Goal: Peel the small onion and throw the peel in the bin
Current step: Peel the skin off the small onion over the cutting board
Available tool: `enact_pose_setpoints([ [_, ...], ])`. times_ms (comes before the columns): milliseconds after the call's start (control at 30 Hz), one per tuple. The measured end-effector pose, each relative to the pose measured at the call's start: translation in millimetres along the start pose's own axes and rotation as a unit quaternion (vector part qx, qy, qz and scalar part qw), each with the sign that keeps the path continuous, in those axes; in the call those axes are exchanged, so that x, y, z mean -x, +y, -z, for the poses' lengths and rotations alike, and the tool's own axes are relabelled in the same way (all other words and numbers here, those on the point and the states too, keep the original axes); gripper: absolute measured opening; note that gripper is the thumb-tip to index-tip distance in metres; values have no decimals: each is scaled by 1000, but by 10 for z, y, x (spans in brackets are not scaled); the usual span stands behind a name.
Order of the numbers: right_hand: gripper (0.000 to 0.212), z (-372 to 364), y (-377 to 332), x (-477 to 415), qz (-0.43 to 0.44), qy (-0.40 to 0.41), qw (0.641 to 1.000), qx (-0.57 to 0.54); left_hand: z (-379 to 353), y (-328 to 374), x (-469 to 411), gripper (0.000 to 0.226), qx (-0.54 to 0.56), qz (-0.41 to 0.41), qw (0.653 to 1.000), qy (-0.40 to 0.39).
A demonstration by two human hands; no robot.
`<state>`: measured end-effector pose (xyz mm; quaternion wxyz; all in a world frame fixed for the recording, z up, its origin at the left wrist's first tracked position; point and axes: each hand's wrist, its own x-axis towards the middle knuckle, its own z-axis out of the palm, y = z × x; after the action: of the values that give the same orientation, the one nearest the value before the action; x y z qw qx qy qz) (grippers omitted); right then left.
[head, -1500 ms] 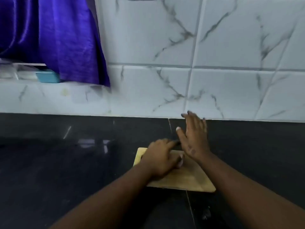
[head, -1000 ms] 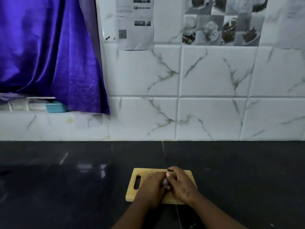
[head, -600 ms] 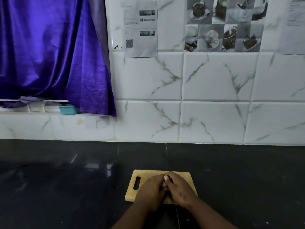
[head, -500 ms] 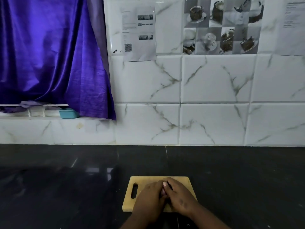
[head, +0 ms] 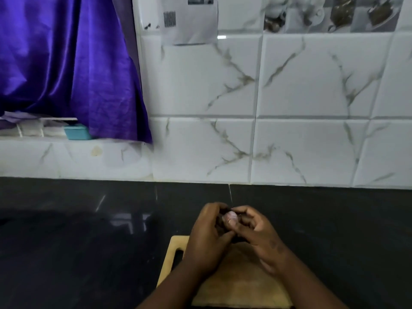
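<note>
Pale purple small onion [head: 231,217] sits pinched between both hands, its long axis unclear.

We see a wooden cutting board [head: 243,284] with a handle slot at its left end lying on the glossy black worktop [head: 78,241], which runs back to a wall of white marble-veined tiles [head: 312,85]. A purple satin curtain [head: 66,63] hangs at the upper left, and a small teal box [head: 77,132] sits on the ledge at its lower edge. On the tiles above we find a printed paper sheet [head: 189,18] and, to its right, a poster of food and drink pictures [head: 334,14].
</note>
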<state>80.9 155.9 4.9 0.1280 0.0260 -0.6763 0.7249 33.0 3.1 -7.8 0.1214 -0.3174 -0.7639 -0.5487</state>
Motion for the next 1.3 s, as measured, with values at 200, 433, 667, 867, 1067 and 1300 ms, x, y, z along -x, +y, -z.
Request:
enact_pose_setpoints([
  [200,42,50,81,-8,28,-4,999,15,130,-18,80,39,102,29,994,-31],
  [433,47,36,87,0,72,15,994,85,185,-10,67,22,141,44,989,-4],
  [667,47,69,110,-17,104,20,987,119,158,-14,52,26,66,9,998,22],
  [867,49,91,119,4,123,18,980,156,156,-50,29,22,65,1,997,32],
  [1067,51,97,112,13,149,11,969,198,137,-100,20,19,124,48,991,33],
  [1300,52,85,138,17,172,28,953,249,125,-110,27,14,127,82,988,41],
])
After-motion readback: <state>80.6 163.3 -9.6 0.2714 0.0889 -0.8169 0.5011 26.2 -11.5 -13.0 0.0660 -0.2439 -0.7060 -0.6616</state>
